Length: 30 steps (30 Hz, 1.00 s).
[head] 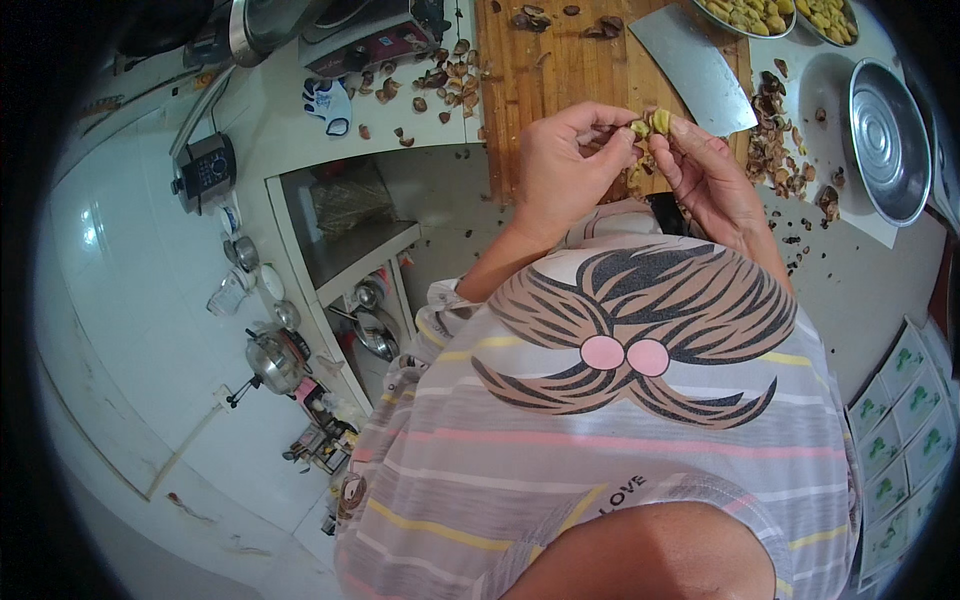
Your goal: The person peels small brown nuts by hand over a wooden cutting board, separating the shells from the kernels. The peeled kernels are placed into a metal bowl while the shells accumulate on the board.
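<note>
Over the near edge of a wooden cutting board (559,75), my two hands meet fingertip to fingertip. My left hand (574,161) pinches a small yellow piece of chestnut (639,128) between thumb and forefinger. Right beside it, a larger yellow chestnut piece (660,121) is held by the thumb and fingers of my right hand (709,169). Whether the two pieces are still joined cannot be told. A broad cleaver blade (694,67) lies flat across the board's right side, just beyond my right hand; its handle is not visible.
Brown shells (450,79) lie left of the board, near a knit glove (328,106) and a gas stove (367,45). More shell scraps (776,142) litter the right side. Farther right stands a metal basin (891,142). Two bowls of peeled chestnuts (750,15) sit at the top right.
</note>
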Available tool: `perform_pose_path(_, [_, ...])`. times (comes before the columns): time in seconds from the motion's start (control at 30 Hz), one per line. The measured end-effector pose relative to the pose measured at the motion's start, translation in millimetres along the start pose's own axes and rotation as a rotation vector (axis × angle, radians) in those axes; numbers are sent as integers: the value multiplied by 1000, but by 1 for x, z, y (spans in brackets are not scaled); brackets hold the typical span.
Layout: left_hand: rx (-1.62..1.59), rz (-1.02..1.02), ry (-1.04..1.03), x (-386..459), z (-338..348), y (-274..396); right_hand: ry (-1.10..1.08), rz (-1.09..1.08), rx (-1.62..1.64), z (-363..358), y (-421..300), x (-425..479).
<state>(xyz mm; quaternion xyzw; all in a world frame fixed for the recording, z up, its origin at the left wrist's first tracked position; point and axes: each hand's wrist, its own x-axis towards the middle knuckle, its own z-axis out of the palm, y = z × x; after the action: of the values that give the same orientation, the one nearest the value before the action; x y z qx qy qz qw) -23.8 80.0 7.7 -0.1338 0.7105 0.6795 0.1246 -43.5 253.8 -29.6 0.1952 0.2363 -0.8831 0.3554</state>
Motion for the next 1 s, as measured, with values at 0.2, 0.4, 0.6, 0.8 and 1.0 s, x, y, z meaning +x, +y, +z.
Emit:
perform_pose_path(0.2, [-74, -6, -50, 3, -2, 1, 12, -6, -17, 0, 1, 0])
perform_pose_path(0.4, [-157, -68, -44, 4, -2, -2, 2, 29, 24, -4, 1, 2])
perform_pose_path(0.6, [-136, -65, 7, 5, 3, -4, -5, 46, 74, -6, 2, 3])
perform_pose_path(0.8, [-22, 51, 11, 8, 8, -8, 34, 50, 100, -4, -1, 1])
perform_pose_path(1.0, [-59, 115, 21, 34, 13, -8, 109, -35, 89, -1, -13, 10])
